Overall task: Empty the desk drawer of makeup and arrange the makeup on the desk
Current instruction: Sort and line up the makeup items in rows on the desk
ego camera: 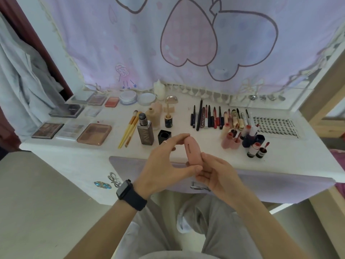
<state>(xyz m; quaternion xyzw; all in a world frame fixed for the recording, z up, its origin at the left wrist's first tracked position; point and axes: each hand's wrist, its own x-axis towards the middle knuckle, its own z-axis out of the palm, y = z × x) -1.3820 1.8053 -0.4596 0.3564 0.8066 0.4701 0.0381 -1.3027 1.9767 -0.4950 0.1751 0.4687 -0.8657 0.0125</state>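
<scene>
The left hand is pinching a pink makeup case end to end, forefinger on top and thumb below. The right hand is curling round its lower end. The case is hovering just right of the foundation bottle, probably being inspected before it is placed.

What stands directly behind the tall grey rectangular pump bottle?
A beige bottle, its neck and right side showing. The grey rectangular pump bottle covers its lower left part, so that stays unseen.

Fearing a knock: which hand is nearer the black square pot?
Left. The left hand reaches just beside the black square pot; the right hand is farther, lower and to its right.
</scene>
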